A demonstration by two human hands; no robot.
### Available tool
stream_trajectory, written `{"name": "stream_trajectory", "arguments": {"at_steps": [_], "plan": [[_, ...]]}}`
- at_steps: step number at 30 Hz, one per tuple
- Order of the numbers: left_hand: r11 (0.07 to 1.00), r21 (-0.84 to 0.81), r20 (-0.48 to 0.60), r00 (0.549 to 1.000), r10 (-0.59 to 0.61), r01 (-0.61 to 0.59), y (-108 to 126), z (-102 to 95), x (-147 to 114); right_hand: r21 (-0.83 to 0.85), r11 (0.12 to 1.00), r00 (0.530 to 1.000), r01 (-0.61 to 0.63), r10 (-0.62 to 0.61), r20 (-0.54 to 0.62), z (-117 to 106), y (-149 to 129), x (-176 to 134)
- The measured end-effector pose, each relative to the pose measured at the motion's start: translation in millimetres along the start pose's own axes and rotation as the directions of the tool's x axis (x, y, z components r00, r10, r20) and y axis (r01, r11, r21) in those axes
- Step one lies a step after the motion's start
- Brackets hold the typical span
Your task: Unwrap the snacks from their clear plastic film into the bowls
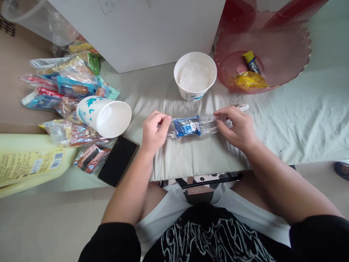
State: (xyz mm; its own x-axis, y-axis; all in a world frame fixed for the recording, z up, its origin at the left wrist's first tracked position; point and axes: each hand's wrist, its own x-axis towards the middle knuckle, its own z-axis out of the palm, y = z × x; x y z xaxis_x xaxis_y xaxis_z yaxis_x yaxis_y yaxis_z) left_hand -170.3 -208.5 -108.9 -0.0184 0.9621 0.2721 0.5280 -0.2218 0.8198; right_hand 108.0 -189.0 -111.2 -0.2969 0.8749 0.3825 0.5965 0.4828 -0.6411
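A clear plastic bag (208, 125) with a small blue snack packet (187, 127) inside lies stretched sideways over the cloth in front of me. Its left end is pinched between the thumb and bent fingers of my left hand (155, 131). My right hand (237, 125) has its curled fingers and thumb on the bag's right end, a small gap showing between the tips. Just behind the right hand's knuckles pokes out a white object (243, 107), mostly hidden. A white paper cup (195, 96) stands upright beyond the bag, holding some clear plastic.
At the right back is a pink ribbed bowl (289, 69) with a few wrapped sweets. On the left, a tipped paper cup (114, 118), a phone (118, 160) and several snack packets (76, 85) lie near a yellow jug (32, 160). A white box (152, 32) stands behind.
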Motion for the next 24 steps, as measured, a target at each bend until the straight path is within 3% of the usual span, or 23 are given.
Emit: {"name": "stream_trajectory", "arguments": {"at_steps": [6,9,12,18,21,24], "plan": [[1.000,0.021,-0.021,1.000,0.001,-0.001,-2.0,-0.3,-0.2,0.008,0.980,0.979,-0.200,0.200,-0.031,-2.0,1.4,2.1],[0.999,0.044,-0.052,0.999,0.007,-0.005,-4.0,0.2,-0.2,0.157,0.902,0.915,-0.401,0.404,0.017,-4.1,-0.6,4.6],[0.998,0.062,-0.061,0.998,0.015,-0.011,-5.1,1.4,-0.3,0.328,0.811,0.867,-0.484,0.495,0.055,-4.8,-0.6,6.2],[0.997,0.074,-0.046,0.998,0.030,-0.026,-4.5,3.7,-0.7,0.452,0.772,0.883,-0.447,0.462,0.082,-4.5,1.2,4.7],[0.996,0.083,-0.061,0.998,0.021,-0.016,-4.8,3.9,-0.7,0.553,0.745,0.927,-0.373,0.329,0.182,-5.0,2.2,2.4],[0.996,0.090,-0.064,0.998,0.016,-0.010,-5.2,3.9,-0.9,0.560,0.758,0.938,-0.334,0.207,0.279,-4.6,4.2,-0.4]]}}
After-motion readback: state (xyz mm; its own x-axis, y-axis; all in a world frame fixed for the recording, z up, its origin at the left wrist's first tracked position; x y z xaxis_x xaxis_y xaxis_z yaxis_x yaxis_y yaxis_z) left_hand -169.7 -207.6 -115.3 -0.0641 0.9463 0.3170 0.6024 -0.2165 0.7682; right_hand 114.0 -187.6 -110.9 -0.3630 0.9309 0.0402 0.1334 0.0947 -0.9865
